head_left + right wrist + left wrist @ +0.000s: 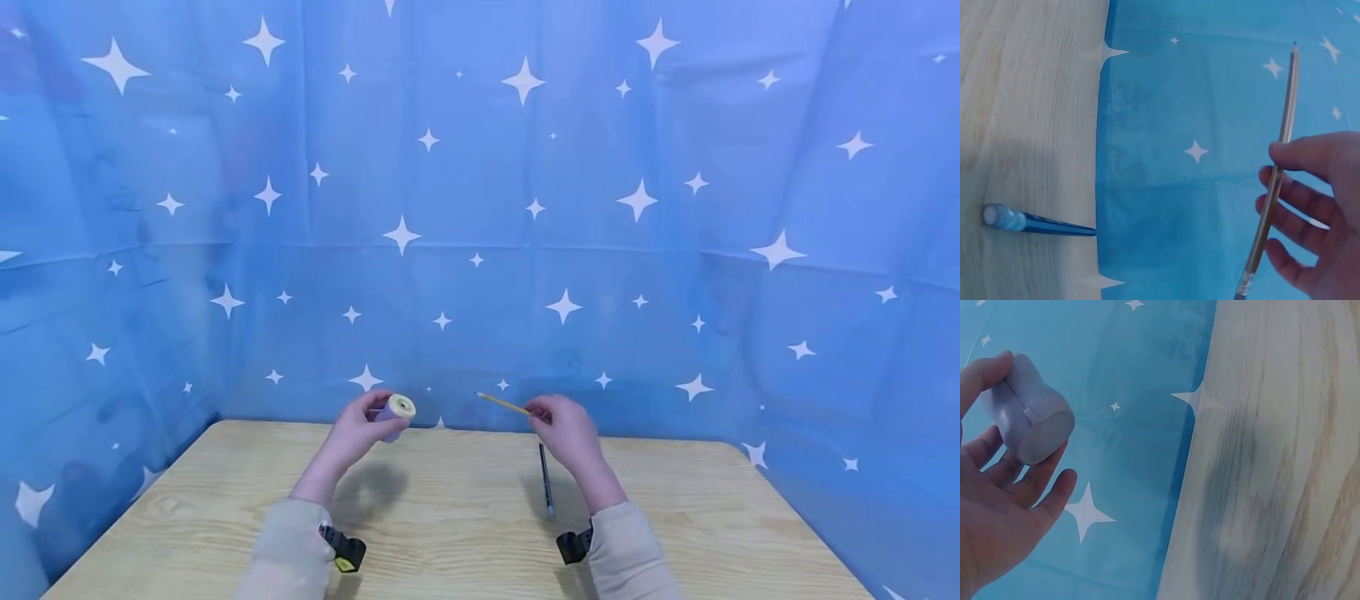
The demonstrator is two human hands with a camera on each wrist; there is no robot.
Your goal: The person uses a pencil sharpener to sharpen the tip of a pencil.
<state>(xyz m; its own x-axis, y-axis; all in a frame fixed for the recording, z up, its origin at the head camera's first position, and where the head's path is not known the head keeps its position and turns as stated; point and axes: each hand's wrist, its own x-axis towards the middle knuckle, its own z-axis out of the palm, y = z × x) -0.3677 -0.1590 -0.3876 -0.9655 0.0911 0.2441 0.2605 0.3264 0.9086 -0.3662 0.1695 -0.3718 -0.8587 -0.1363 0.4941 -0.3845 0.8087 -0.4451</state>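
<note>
My left hand (358, 432) holds a small purple pencil sharpener (392, 412) above the far part of the table. Its pale yellow round end, with a dark hole, faces up in the head view. In the left wrist view, thumb and fingers grip the sharpener's (1035, 415) waisted body, flat base outward. Across from it, my right hand (570, 433) pinches a yellow pencil (504, 404), its sharp tip pointing left toward the sharpener, with a gap between them. The right wrist view shows the pencil (1286, 119) between thumb and fingers, its ferrule end low.
A dark blue pencil (546, 483) lies on the wooden table (450, 517) below my right hand, its light eraser end toward me. Behind the table's far edge hangs a blue curtain (480, 192) with white stars. Both wrists carry small black cameras.
</note>
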